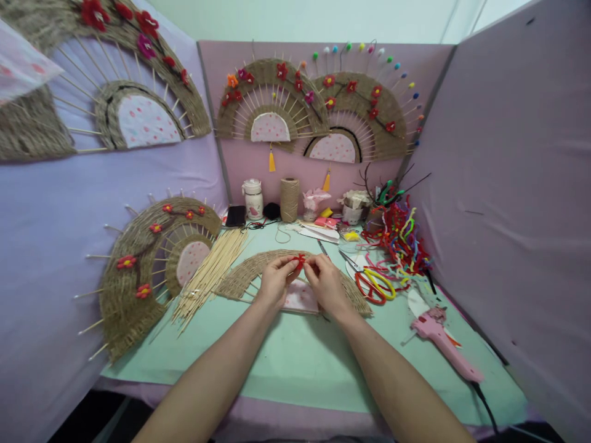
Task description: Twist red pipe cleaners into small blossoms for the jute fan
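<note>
A small red flower (300,259), fuzzy like bent pipe cleaner, is pinched between my two hands. My left hand (277,280) grips its left side with thumb and forefinger. On the other side, the fingertips of my right hand (324,280) close on it too. Both hands are above a twine-woven fan (244,271) lying on the table, its pale printed centre (300,296) partly visible between my wrists. My hands and forearms hide some of the fan.
Thin sticks (215,271) lie left of the fan. To the right are scissors (373,286), a heap of pipe cleaners (399,240) and a pink glue gun (446,347) with a cord. A twine spool (289,200) and white bottle (253,200) stand behind. Finished fans (159,271) lean on the walls.
</note>
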Action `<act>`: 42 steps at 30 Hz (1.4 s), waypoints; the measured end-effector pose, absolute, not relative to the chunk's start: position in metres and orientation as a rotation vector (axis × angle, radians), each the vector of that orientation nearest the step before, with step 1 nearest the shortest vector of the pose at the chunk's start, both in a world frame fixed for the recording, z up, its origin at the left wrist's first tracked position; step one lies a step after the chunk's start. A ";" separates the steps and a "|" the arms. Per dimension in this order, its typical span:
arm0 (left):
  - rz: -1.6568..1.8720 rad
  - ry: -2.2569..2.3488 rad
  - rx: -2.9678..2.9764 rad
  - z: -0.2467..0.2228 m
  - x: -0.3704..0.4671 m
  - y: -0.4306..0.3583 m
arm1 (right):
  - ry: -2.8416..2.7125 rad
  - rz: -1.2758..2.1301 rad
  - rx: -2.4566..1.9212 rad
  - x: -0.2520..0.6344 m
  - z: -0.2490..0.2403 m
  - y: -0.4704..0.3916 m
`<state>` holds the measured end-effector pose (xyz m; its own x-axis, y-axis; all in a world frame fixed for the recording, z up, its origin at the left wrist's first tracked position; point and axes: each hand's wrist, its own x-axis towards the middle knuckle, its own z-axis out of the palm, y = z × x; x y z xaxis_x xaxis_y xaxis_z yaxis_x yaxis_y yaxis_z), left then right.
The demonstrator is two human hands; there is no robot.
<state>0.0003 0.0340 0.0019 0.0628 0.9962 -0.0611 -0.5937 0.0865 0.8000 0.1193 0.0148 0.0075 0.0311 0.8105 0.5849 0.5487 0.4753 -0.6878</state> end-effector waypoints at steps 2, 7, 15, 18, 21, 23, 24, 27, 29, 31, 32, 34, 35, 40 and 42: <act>1.326 0.692 0.622 0.002 0.000 0.034 | -1.634 0.311 -1.176 0.119 0.006 0.015; 1.315 0.671 0.596 0.002 -0.004 0.037 | -1.629 0.337 -1.168 0.122 0.004 0.018; 1.423 0.911 0.947 0.004 -0.004 0.036 | -1.606 0.066 -1.131 0.132 0.012 0.015; 1.407 0.957 1.072 0.005 -0.002 0.033 | -1.687 0.033 -1.118 0.131 0.011 0.015; 1.413 0.964 1.148 0.005 -0.001 0.030 | -1.753 0.036 -1.123 0.130 0.010 0.015; 1.417 0.976 1.206 0.004 0.000 0.030 | -1.770 0.050 -1.124 0.129 0.009 0.015; 1.420 0.986 1.236 0.004 0.000 0.030 | -1.774 0.057 -1.123 0.129 0.009 0.015; 1.428 0.997 1.255 0.003 0.001 0.030 | -1.763 0.073 -1.127 0.127 0.009 0.014; 1.431 0.981 1.187 0.003 0.002 0.030 | -1.733 0.088 -1.127 0.124 0.008 0.013; 1.430 0.953 1.103 0.003 0.004 0.029 | -1.693 0.117 -1.131 0.122 0.006 0.013; 1.431 0.939 1.069 0.003 0.004 0.029 | -1.674 0.141 -1.138 0.121 0.005 0.013; 1.434 0.914 1.011 0.003 0.005 0.028 | -1.640 0.199 -1.155 0.120 0.002 0.014; 1.434 0.904 0.981 0.002 0.005 0.028 | -1.627 0.225 -1.160 0.119 0.001 0.015; 1.413 0.822 0.778 0.005 0.007 0.026 | -1.602 0.247 -1.160 0.120 -0.002 0.016; 1.411 0.788 0.709 0.006 0.007 0.026 | -1.611 0.227 -1.163 0.120 -0.002 0.015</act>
